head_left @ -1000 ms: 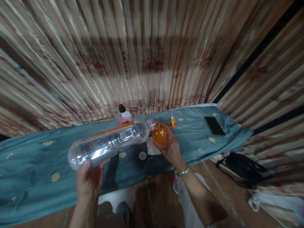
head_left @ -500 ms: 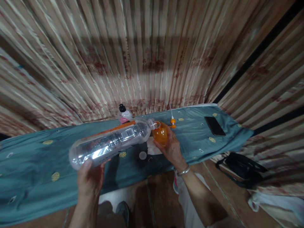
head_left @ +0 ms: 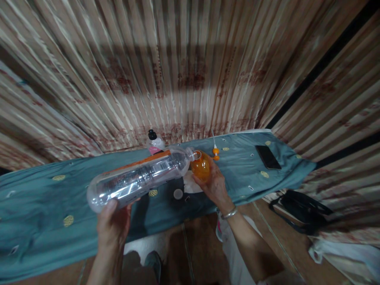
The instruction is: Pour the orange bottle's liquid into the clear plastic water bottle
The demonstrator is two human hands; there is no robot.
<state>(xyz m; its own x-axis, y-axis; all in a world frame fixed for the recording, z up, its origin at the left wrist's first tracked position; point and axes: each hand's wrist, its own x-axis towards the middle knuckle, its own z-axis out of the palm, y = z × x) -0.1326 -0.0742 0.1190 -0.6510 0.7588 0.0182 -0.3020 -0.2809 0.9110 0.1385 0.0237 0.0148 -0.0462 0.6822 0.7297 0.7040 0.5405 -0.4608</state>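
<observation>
My left hand is closed around the lower end of a large clear plastic bottle with an orange-edged label. The bottle lies tilted nearly level, its open neck pointing right. That neck meets the mouth of a small orange see-through spray bottle, which my right hand grips from the right side. An orange and white spray head with a thin tube stands on the cloth just behind my right hand. Below the bottle necks, a round white cap lies beside a crumpled white tissue.
A teal patterned cloth covers the narrow table. Behind the large bottle stands a small clear and pink bottle with a black top. A black phone lies at the right. A black bag rests on the floor, and pleated curtains hang behind.
Both hands keep nearly the same pose, with the large bottle's neck still at the orange bottle's mouth. The view has shifted very slightly.
</observation>
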